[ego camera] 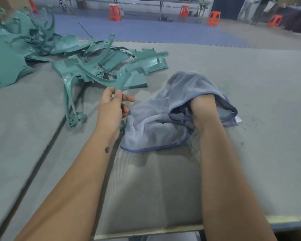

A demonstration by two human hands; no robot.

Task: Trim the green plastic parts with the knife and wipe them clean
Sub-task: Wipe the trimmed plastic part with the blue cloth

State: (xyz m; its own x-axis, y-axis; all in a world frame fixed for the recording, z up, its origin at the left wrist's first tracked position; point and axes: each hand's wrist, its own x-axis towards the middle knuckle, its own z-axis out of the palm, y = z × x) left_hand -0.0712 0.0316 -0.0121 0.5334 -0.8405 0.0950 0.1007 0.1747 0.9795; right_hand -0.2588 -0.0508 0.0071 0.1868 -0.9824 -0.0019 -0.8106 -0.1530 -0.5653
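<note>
The left hand (111,108) pinches a curved green plastic strip (101,73) for wiping; the right hand (202,106) reaches inside the blue-grey cloth (156,122), its grip hidden.

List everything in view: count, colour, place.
curved part: one, green, held up at its near end over the table's left
parts pile: many, green, far left of table
cloth: one, grey-blue with a blue hem, table centre
table: one, grey mat top
stools: at least four, orange, on the floor behind
left hand: pinches the curved part's end
right hand: tucked into the cloth, fingers hidden
</note>
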